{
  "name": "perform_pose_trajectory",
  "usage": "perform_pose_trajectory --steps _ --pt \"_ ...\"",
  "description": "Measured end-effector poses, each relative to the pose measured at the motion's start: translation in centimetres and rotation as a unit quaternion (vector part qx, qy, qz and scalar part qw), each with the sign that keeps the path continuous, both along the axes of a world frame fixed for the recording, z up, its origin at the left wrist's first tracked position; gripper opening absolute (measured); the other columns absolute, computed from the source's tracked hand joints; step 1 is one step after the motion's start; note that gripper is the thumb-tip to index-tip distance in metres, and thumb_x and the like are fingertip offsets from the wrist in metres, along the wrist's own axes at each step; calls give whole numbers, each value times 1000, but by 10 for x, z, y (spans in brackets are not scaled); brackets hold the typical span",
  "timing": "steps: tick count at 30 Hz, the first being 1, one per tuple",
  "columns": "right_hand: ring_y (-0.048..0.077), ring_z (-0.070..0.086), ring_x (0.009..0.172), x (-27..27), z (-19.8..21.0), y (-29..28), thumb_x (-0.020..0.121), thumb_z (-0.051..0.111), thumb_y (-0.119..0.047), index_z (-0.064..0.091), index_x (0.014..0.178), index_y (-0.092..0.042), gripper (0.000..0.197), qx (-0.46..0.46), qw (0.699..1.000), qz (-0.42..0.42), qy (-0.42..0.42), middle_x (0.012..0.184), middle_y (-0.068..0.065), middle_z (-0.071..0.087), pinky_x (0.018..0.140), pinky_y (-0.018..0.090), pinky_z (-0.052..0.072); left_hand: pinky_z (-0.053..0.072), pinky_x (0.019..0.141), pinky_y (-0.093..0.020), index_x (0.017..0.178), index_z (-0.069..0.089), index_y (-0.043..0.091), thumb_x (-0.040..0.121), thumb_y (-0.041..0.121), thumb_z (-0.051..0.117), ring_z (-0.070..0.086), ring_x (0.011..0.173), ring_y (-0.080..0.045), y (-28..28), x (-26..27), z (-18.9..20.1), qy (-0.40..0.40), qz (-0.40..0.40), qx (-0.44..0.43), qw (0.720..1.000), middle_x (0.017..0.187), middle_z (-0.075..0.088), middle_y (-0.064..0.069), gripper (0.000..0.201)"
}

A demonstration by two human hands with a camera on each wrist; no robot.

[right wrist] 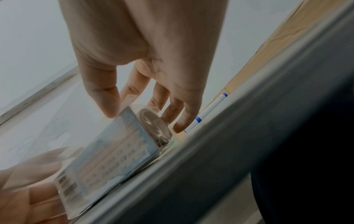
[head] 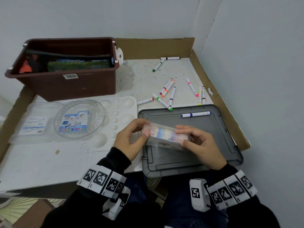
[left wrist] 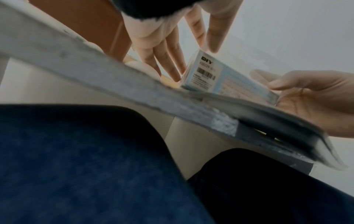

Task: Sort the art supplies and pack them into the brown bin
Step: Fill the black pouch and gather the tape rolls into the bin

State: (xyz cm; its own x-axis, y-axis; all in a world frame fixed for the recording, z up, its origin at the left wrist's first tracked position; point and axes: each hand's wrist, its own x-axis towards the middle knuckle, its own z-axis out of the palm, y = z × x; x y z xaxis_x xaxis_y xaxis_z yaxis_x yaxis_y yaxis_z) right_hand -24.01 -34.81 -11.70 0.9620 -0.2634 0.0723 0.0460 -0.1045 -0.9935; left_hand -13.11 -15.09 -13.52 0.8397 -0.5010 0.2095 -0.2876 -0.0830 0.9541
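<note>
Both hands low in frame, left hand (head: pixel 130 142) and right hand (head: pixel 199 145), fingers curled round ends of clear tape box (head: pixel 165 134), held over grey lid (head: pixel 213 129). Likely mid-sort. Next: carry to brown bin (head: pixel 65 89), upper left, still gripped.

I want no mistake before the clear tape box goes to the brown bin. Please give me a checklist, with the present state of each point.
1. Both hands hold the tape box: left hand, right hand: ok.
2. Box closed: cannot tell.
3. Brown bin open on top: ok.
4. Free room inside the bin: cannot tell, a black pouch already lies there.
5. All markers packed: not ok, the blue marker lies on the grey lid.
</note>
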Motion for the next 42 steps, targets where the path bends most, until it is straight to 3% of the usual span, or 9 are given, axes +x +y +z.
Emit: perform_pose_trajectory --steps 5,10,17,24,28,33,42 --pt "6 58 111 1 -2 0 80 55 19 68 93 -13 36 -5 1000 -5 -6 114 2 64 88 14 44 45 85 -11 97 63 21 80 15 63 60 97 -2 -1 1 2 15 5 -11 1000 98 66 8 19" --pt "4 58 111 0 -2 0 82 55 17 68 96 -15 37 -11 1000 -2 -8 114 1 64 88 14 45 47 83 -13 94 64 23 81 2 65 61 96 -3 -1 2 2 27 12 -5 1000 97 67 7 24" --pt "8 57 112 -1 -3 0 77 59 18 68 93 -13 36 -7 1000 2 -2 115 5 63 93 20 45 47 80 -12 85 62 27 79 3 67 61 90 2 -2 2 1 31 25 -7 999 88 66 18 26" --pt "7 58 111 0 -4 0 78 58 18 68 93 -13 36 -8 1000 1 -9 115 5 63 90 16 44 45 78 -9 83 62 27 79 5 68 61 88 1 -3 1 0 33 27 -11 999 88 66 14 24" --pt "6 57 112 0 -4 1 79 58 16 68 94 -13 35 -14 1000 -2 -8 115 3 63 91 16 43 48 82 -16 84 62 30 75 19 66 61 92 -3 -2 1 0 40 35 -6 999 92 67 11 15" --pt "4 57 112 0 -2 1 82 57 13 66 102 -15 35 -16 1000 4 -6 117 1 63 90 14 44 51 83 -26 88 61 32 83 10 66 61 93 -3 -3 3 0 27 34 12 999 96 67 13 23" --pt "6 56 114 -1 -3 2 80 60 12 66 102 -10 32 -20 1000 -1 -8 118 5 62 91 16 43 47 83 -15 89 62 28 83 9 64 60 92 -1 -3 2 0 28 34 12 999 95 66 13 21"
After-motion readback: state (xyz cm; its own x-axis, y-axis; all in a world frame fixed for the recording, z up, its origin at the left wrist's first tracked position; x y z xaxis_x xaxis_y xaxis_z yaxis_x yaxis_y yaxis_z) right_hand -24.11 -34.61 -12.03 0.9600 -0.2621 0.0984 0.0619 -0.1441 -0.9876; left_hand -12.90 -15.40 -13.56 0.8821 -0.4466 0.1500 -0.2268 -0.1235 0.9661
